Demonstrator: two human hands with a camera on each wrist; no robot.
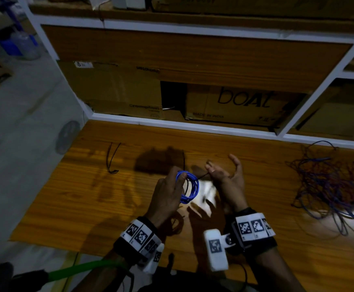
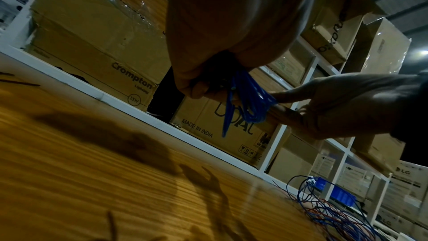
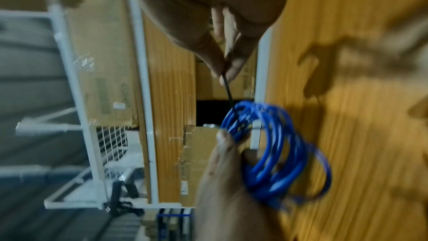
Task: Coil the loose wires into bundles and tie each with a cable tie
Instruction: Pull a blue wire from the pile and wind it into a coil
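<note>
We hold the blue wire coil (image 1: 189,187) above the wooden table (image 1: 108,197) with our left hand (image 1: 167,196). The coil is made of several round loops of thin, smooth plastic-covered wire, and it stands almost upright on its edge, so its opening faces to the sides and its longer axis runs from us toward the shelf. The left fingers and thumb are curled around the near and upper part of the loops. Our right hand (image 1: 227,178) is just beside the coil; its thumb and first finger pinch the end of a thin black cable tie (image 3: 228,91), while the other fingers are spread wide and relaxed. The tie is a stiff narrow strip and runs from the pinch down to the top of the coil.

The table has an orange-brown wood grain surface, a little glossy, with dark shadows of the hands on it. On the left part lie two more black cable ties (image 1: 112,158), long and slightly bent, well apart from the hands. On the right lies a loose tangle of wires (image 1: 327,186), blue and red, thin and disordered.

Behind the table is a shelf with a white frame (image 1: 171,121). In it stand brown cardboard boxes: a Crompton box (image 1: 117,91) on the left and a boAt box (image 1: 239,104) on the right. The room is dim.
</note>
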